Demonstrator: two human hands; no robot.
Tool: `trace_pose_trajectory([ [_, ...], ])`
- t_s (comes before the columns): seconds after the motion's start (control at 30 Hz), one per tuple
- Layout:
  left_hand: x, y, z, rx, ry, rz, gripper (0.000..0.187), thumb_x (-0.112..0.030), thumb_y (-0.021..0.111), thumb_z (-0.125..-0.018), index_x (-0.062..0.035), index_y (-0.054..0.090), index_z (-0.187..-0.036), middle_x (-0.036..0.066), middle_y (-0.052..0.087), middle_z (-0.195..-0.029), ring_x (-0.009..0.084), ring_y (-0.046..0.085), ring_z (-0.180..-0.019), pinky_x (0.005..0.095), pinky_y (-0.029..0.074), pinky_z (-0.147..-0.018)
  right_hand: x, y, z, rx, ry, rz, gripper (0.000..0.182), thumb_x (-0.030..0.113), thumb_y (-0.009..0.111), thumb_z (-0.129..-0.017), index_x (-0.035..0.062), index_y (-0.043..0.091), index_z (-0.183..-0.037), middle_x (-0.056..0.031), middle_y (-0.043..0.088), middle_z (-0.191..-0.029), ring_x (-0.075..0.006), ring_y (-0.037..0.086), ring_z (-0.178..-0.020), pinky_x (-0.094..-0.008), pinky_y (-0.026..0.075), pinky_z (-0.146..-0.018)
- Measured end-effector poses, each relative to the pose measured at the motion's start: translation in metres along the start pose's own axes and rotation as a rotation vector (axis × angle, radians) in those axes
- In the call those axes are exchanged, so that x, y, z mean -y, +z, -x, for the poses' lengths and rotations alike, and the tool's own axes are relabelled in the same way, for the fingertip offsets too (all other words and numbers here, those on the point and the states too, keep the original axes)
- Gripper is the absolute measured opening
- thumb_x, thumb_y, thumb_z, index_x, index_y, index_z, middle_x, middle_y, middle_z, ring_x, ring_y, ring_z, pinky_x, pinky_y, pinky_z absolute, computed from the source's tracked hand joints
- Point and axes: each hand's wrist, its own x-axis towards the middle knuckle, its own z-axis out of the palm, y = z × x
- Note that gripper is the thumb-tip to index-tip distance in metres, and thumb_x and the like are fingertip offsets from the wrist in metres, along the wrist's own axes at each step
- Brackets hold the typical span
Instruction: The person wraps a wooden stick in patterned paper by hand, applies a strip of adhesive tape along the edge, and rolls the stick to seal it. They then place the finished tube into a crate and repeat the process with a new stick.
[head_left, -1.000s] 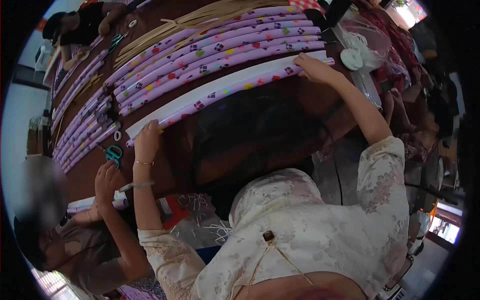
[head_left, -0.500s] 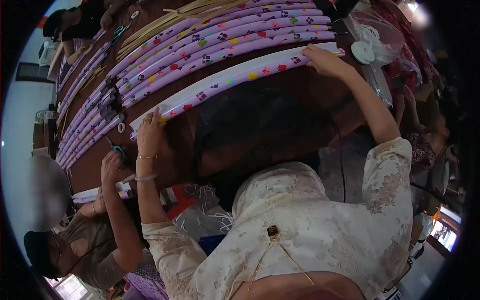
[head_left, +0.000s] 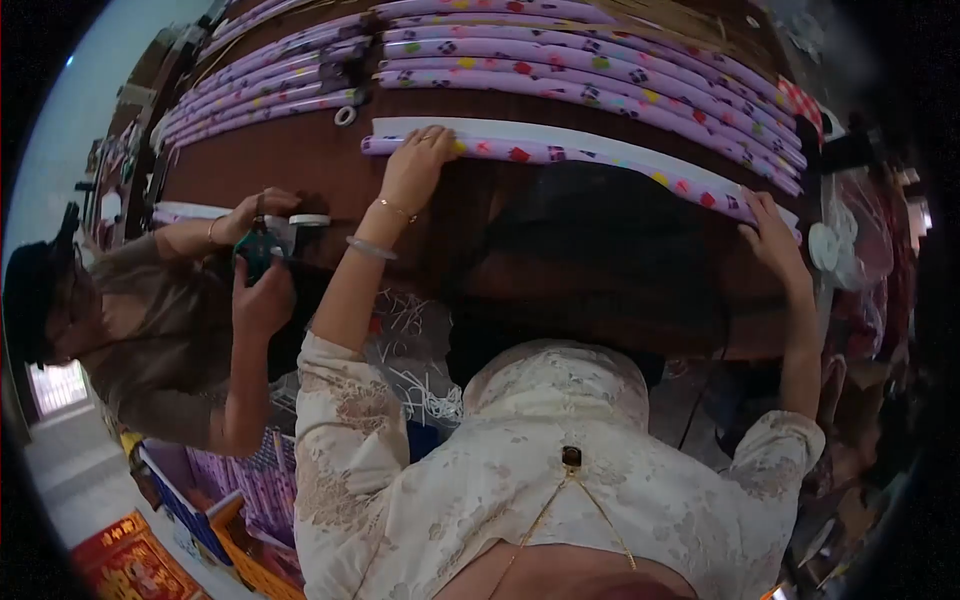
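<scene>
A long roll of purple patterned paper [head_left: 590,157] with a white strip along its far edge lies across the brown table [head_left: 250,150]. Near the roll's left end, my left hand [head_left: 415,165] rests with its fingers over the paper, bracelets on the wrist. At the right end, my right hand [head_left: 772,232] presses the paper with its fingertips, thumb on the near side. Beyond it, several finished-looking purple rolls [head_left: 600,88] lie side by side. A roll of white tape [head_left: 345,115] is on the table to the left of the paper.
At the left a co-worker [head_left: 150,330] holds scissors [head_left: 260,250] beside a white tape roll [head_left: 310,220]. More purple rolls [head_left: 260,110] lie at the back left. White spools [head_left: 824,246] and plastic bags [head_left: 862,235] are at the right edge. Paper scraps [head_left: 425,395] lie below the table.
The view has turned, so the table appears shifted and rotated. Both my hands are still at the roll's two ends. The co-worker's hands now hold the scissors up.
</scene>
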Motion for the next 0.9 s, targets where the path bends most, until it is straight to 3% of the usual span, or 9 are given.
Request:
trace_pose_trajectory([
  [0.07,-0.001,0.0,0.0,-0.003,-0.016,0.011,0.024,-0.011,0.052,-0.082,-0.0038,0.051,-0.105,0.012,0.056,-0.109,0.0276,0.053,-0.103,0.0373,0.04,-0.092,-0.001,0.001,-0.013,-0.031,-0.084,0.079,0.035,0.007,0.057,-0.08,0.0037,0.049,-0.114,-0.0136,0.046,-0.11,-0.035,0.051,-0.096,-0.0374,0.042,-0.08],
  [0.17,-0.007,-0.004,0.002,0.004,-0.066,0.008,0.023,-0.011,0.051,-0.081,-0.0045,0.05,-0.103,0.011,0.055,-0.109,0.0266,0.052,-0.105,0.037,0.039,-0.094,0.075,-0.014,-0.047,-0.086,-0.216,-0.123,0.014,0.006,0.058,-0.08,0.0011,0.059,-0.092,-0.0102,0.055,-0.095,-0.0296,0.055,-0.087,-0.033,0.043,-0.074],
  [0.37,-0.007,0.006,0.004,-0.087,-0.003,-0.079,0.028,-0.009,0.05,-0.079,-0.0014,0.05,-0.105,0.013,0.054,-0.106,0.0272,0.052,-0.104,0.0377,0.038,-0.095,0.2,0.015,-0.15,0.014,-0.529,-0.336,0.014,0.008,0.06,-0.08,0.0,0.061,-0.091,-0.011,0.059,-0.089,-0.0254,0.058,-0.081,-0.0319,0.045,-0.072],
  [0.47,-0.011,0.005,0.003,-0.098,-0.017,-0.085,0.027,-0.009,0.05,-0.078,-0.0008,0.05,-0.104,0.014,0.054,-0.103,0.0275,0.051,-0.104,0.0374,0.039,-0.094,0.236,0.041,-0.188,0.156,-0.495,-0.361,0.022,0.016,0.066,-0.076,-0.0001,0.061,-0.091,-0.0125,0.061,-0.087,-0.0258,0.058,-0.079,-0.0329,0.045,-0.07],
  [0.53,-0.012,0.009,0.002,-0.124,-0.015,-0.078,0.027,-0.01,0.049,-0.078,-0.0002,0.05,-0.103,0.014,0.055,-0.101,0.0276,0.051,-0.104,0.0368,0.038,-0.093,0.255,0.05,-0.198,0.292,-0.408,-0.151,0.031,0.022,0.072,-0.071,-0.0009,0.061,-0.089,-0.0135,0.061,-0.082,-0.0263,0.059,-0.075,-0.0342,0.046,-0.068],
  [0.63,-0.014,0.01,0.001,-0.103,-0.044,-0.049,0.029,-0.012,0.05,-0.079,-0.0001,0.05,-0.106,0.015,0.054,-0.105,0.029,0.049,-0.106,0.0376,0.037,-0.095,0.252,0.055,-0.205,0.314,-0.357,-0.122,0.035,0.023,0.074,-0.068,-0.0015,0.06,-0.088,-0.0139,0.062,-0.079,-0.0254,0.06,-0.073,-0.0339,0.047,-0.067],
  [0.77,-0.017,-0.003,0.006,-0.318,-0.054,0.125,0.036,-0.017,0.058,-0.078,-0.0005,0.05,-0.109,0.015,0.052,-0.116,0.0303,0.046,-0.113,0.0391,0.035,-0.096,0.259,0.049,-0.195,0.369,-0.212,-0.182,0.033,0.021,0.074,-0.068,-0.0013,0.061,-0.088,-0.0138,0.062,-0.081,-0.0234,0.061,-0.075,-0.0324,0.047,-0.067],
  [0.87,-0.002,-0.015,0.011,-0.71,-0.675,0.243,0.035,-0.017,0.063,-0.074,-0.0022,0.052,-0.104,0.015,0.055,-0.102,0.031,0.05,-0.101,0.0421,0.038,-0.086,0.259,0.05,-0.197,0.374,-0.18,-0.178,0.031,0.019,0.073,-0.068,-0.0014,0.061,-0.088,-0.0137,0.063,-0.081,-0.0233,0.061,-0.075,-0.0324,0.047,-0.068],
  [0.9,0.01,-0.016,0.015,-0.677,-0.758,0.203,0.036,-0.018,0.064,-0.075,-0.002,0.052,-0.104,0.014,0.055,-0.101,0.0313,0.051,-0.099,0.0428,0.039,-0.084,0.261,0.052,-0.198,0.404,-0.16,-0.21,0.03,0.018,0.072,-0.069,-0.0015,0.061,-0.088,-0.0138,0.063,-0.081,-0.0234,0.061,-0.075,-0.0326,0.047,-0.068],
])
